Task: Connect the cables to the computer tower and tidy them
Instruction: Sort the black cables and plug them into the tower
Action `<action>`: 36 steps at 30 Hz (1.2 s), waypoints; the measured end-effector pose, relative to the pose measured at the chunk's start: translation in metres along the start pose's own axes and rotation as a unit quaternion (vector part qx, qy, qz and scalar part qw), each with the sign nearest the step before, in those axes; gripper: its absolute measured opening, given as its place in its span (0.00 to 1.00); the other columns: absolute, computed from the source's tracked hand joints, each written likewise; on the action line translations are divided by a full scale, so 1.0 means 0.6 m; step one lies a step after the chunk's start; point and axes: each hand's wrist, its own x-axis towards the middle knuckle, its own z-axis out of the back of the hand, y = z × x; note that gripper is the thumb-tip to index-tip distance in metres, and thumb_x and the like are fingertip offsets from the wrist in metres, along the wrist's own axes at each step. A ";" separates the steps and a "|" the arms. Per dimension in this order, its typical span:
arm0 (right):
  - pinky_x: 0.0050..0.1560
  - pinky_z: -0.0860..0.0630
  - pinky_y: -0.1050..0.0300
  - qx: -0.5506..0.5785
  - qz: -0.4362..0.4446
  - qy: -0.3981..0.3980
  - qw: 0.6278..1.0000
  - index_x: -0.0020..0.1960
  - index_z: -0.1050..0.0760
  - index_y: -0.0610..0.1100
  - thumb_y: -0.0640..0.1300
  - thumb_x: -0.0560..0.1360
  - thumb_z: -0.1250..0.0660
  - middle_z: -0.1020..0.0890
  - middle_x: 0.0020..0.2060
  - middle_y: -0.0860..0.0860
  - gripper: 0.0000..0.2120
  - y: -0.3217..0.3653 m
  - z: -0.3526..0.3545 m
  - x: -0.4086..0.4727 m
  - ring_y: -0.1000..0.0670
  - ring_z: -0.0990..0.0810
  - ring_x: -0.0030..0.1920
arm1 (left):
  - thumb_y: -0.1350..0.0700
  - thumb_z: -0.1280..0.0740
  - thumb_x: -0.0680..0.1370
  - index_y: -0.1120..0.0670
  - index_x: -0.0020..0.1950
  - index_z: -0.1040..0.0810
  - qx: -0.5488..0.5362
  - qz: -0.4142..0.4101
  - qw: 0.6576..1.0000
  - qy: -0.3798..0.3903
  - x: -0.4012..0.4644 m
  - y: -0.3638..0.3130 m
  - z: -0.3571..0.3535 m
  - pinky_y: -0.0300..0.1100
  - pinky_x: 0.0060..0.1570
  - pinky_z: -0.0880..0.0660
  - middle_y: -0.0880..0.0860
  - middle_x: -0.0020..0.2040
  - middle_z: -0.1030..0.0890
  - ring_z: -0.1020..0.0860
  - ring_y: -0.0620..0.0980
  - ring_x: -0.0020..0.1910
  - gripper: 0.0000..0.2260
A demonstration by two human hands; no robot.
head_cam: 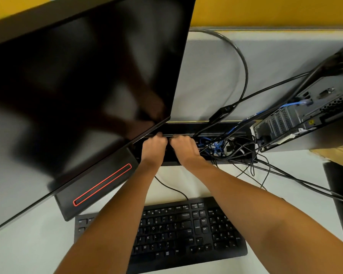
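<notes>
Blue and black cables [218, 144] lie tangled in the black tray [186, 127] beside the computer tower's [305, 115] rear. Both hands reach into that tray, left hand [153, 144] and right hand [183, 146] side by side, fingers curled; what they grip is hidden. Nearer sits a keyboard [186, 230]; left, a monitor [77, 86].

A single head-worn view looks forward and steeply down from above the keyboard [166, 230], close enough that both forearms fill the lower frame. It faces the partition behind the surface [28, 250] (wide-angle, so edges bend). Beyond the keyboard, the monitor [77, 86] looms very near at upper left; the tower [305, 115] sits far right.
</notes>
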 end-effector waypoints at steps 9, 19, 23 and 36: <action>0.34 0.26 0.53 0.281 0.044 -0.175 0.943 0.53 0.26 0.41 0.37 0.76 0.37 0.28 0.51 0.48 0.07 -0.048 0.001 -0.122 0.47 0.23 0.36 | 0.64 0.35 0.76 0.58 0.57 0.20 -0.145 0.070 0.987 -0.024 -0.024 0.016 0.010 0.50 0.50 0.25 0.58 0.52 0.18 0.20 0.59 0.51 0.12; 0.49 0.27 0.48 0.208 -0.237 -0.081 0.946 0.62 0.33 0.44 0.36 0.74 0.36 0.28 0.56 0.44 0.18 -0.183 -0.090 -0.340 0.41 0.25 0.51 | 0.65 0.40 0.77 0.57 0.55 0.19 -0.225 -0.063 0.972 -0.005 -0.134 -0.145 0.035 0.50 0.53 0.23 0.55 0.57 0.21 0.22 0.56 0.54 0.13; 0.41 0.26 0.50 0.297 -0.178 -0.104 0.932 0.57 0.31 0.44 0.42 0.79 0.41 0.21 0.39 0.45 0.07 -0.191 -0.080 -0.371 0.41 0.22 0.40 | 0.63 0.39 0.77 0.54 0.66 0.25 -0.264 -0.104 0.955 0.085 -0.168 -0.219 0.021 0.49 0.59 0.26 0.55 0.62 0.25 0.24 0.55 0.59 0.18; 0.31 0.29 0.56 0.368 -0.203 -0.257 0.870 0.32 0.28 0.46 0.41 0.70 0.37 0.25 0.25 0.50 0.08 -0.240 0.041 -0.419 0.47 0.27 0.29 | 0.50 0.39 0.80 0.57 0.47 0.21 -0.176 -0.124 0.976 -0.013 -0.183 -0.250 0.101 0.49 0.50 0.29 0.55 0.48 0.27 0.29 0.53 0.51 0.12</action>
